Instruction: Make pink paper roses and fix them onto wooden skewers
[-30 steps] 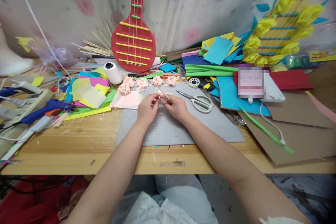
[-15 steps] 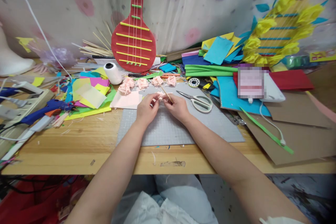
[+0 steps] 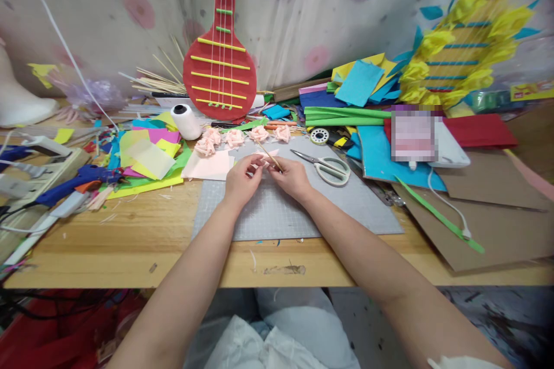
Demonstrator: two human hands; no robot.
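Both hands, left hand [image 3: 242, 180] and right hand [image 3: 291, 176], pinched pink paper [image 3: 265, 157] around a wooden stick [image 3: 272, 157] above the grey mat [image 3: 281, 207]; too tight a squeeze could likely tear it.

A pixelated patch [image 3: 414, 134] is masking something right of the scissors [image 3: 324, 166]; the pink paper piece [image 3: 265, 155] between both hands is too small to make out.

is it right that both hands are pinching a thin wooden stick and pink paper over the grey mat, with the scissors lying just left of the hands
Not quite. In the head view the scissors lie to the right of the hands, on the grey mat. The rest holds: the left hand and right hand pinch the thin wooden stick and pink paper over the mat.
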